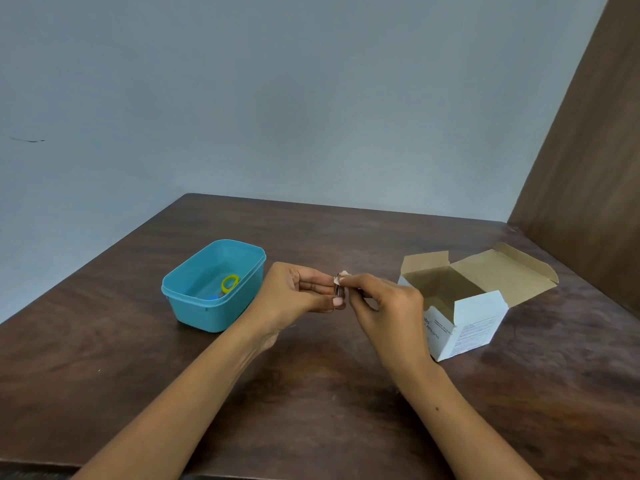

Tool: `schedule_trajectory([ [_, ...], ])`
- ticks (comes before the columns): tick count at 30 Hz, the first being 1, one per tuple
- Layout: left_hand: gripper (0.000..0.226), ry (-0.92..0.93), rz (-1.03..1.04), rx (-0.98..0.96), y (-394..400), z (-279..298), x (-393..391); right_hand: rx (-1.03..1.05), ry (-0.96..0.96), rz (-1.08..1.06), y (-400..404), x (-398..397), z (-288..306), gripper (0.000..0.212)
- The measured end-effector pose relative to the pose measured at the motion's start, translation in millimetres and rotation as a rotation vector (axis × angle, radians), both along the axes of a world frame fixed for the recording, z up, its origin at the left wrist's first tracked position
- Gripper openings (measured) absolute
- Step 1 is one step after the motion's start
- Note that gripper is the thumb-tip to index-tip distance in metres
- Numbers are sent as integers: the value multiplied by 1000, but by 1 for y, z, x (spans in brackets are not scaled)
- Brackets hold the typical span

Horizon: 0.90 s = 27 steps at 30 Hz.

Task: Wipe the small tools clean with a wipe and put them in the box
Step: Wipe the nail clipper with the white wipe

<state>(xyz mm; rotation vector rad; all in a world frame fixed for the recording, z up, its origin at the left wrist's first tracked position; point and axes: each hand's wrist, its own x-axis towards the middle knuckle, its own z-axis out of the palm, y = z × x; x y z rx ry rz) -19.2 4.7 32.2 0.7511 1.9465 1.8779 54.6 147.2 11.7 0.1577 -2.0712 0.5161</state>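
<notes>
Above the middle of the dark wooden bench (pixel 311 393), the left hand (pixel 294 296) pinches a small metal tool (pixel 337 292) between thumb and fingers, while the right hand (pixel 388 306) pinches a white wipe (pixel 341 277) against the tool's top end. The blue tub (pixel 194 299) sits just left of the hands, well in from the bench's left edge – a yellow ring (pixel 229 283) and a small blue item lie inside. The open white carton (pixel 464 317), flaps up, stands just right of the right hand, near the wooden side panel (pixel 588 150).

Soft, even, dimmish light; faint shadows, wide-angle bending at edges.
</notes>
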Motion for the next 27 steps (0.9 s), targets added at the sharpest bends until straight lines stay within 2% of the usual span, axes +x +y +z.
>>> schedule_trajectory([
  [8, 36, -117, 10, 24, -4, 4, -3, 13, -87, 79, -1, 2, 0, 17],
  [16, 31, -137, 14, 42, -3, 4, 0, -14, -99, 66, -1, 2, 2, 19],
  [23, 33, -42, 46, 64, -1, 2, 1, -494, -197, 177, -10, 5, 8, 9],
  [27, 35, 44, 46, 69, 2, 1, 3, -736, -218, 188, -8, 5, 9, 21],
])
